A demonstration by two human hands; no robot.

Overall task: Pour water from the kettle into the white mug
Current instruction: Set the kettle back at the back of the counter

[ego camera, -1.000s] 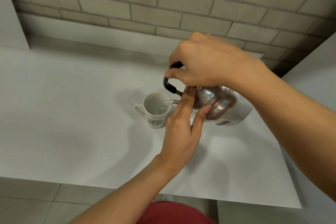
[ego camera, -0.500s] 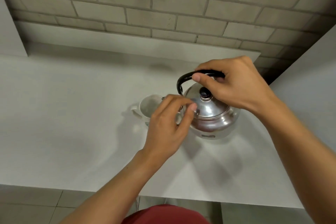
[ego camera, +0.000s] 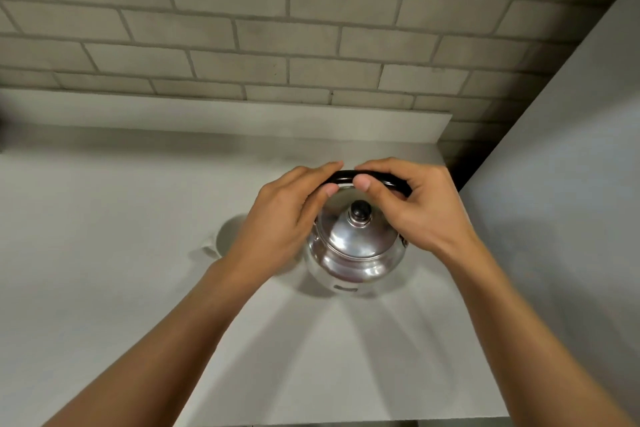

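Since before, left hand point(ego camera: 280, 225) joined right hand point(ego camera: 415, 208), fingers of both pinching upright kettle's point(ego camera: 356, 250) handle point(ego camera: 341, 177) overhead.

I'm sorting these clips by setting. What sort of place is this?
Probably a plain kitchen or pantry corner. A bare white counter runs along a pale brick wall, and on it stand a steel kettle, held by both hands at its black handle, and a white mug.
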